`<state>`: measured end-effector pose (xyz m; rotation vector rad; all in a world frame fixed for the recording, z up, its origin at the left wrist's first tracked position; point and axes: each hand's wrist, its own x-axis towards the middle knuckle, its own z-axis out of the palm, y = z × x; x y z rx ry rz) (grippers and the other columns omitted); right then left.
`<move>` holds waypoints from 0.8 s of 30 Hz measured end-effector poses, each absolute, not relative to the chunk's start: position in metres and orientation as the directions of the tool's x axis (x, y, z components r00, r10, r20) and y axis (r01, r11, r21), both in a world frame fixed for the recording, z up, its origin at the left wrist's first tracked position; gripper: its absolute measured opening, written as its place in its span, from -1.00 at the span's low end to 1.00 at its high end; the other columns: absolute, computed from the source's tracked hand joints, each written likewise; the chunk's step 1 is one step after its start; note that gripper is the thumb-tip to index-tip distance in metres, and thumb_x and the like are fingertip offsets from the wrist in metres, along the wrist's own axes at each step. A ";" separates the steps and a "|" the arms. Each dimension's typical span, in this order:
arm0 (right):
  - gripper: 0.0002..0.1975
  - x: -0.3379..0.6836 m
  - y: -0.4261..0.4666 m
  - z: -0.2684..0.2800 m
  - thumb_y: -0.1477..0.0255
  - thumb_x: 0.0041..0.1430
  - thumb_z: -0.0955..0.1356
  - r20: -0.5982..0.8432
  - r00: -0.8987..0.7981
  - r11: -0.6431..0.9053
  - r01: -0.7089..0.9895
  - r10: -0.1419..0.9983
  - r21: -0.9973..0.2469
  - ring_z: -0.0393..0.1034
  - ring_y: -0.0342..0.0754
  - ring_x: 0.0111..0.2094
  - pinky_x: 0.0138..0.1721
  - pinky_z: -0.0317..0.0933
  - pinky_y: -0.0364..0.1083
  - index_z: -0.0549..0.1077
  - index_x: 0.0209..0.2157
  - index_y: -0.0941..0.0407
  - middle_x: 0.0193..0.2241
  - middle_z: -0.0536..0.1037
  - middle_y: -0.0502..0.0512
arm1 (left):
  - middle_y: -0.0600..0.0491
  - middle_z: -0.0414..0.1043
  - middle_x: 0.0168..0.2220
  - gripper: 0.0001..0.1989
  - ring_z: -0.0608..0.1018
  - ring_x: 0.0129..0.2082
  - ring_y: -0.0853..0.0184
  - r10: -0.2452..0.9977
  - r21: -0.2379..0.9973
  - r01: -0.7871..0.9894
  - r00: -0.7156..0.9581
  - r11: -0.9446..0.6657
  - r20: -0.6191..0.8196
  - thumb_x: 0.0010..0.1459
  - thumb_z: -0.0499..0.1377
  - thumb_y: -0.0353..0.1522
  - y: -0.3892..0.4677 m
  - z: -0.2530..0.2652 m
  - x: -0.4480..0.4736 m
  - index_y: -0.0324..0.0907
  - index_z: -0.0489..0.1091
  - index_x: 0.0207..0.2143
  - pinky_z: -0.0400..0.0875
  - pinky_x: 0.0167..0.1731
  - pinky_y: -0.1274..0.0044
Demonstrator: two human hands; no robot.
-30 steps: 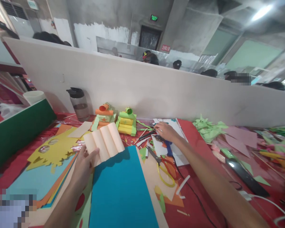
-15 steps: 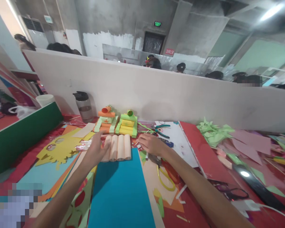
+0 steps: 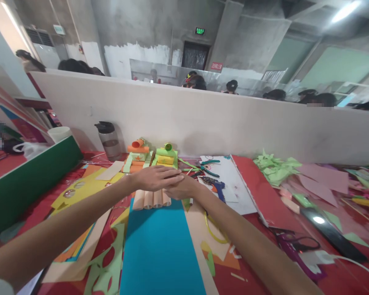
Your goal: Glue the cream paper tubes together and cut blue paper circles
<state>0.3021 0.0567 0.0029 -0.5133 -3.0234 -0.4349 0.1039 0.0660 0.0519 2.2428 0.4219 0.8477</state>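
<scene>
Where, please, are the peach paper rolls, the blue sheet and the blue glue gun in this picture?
Peach paper rolls (image 3: 158, 198): head view, uncovered near part.
Blue sheet (image 3: 161, 249): head view, bare middle.
Blue glue gun (image 3: 219, 187): head view, body.

Four pale-peach paper tubes (image 3: 158, 200), two bare hands (image 3: 153, 179)
Two bright rolled-paper models (image 3: 138, 156), one translucent black-lidded bottle (image 3: 110, 143), one round white cup (image 3: 59, 134), one blue glue gun (image 3: 219, 188).

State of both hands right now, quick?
Left hand: open, fingers extended over the row of pale-peach rolled paper tubes; contact unclear.
Right hand: cannot be told; fingers mostly hidden behind the left.
</scene>
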 end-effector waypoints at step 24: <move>-0.43 0.289 0.000 -0.015 0.15 0.35 0.27 -0.046 -0.215 0.150 0.805 0.975 -0.574 0.49 0.07 -0.24 -0.25 0.15 -0.10 0.18 0.29 0.07 -0.19 0.58 0.16 | -0.27 0.58 -0.11 -0.67 0.60 -0.18 -0.05 0.760 -0.061 0.813 0.511 -0.579 -0.401 0.08 0.18 -0.23 0.129 0.053 0.104 -0.21 0.52 -0.15 0.44 -0.28 0.31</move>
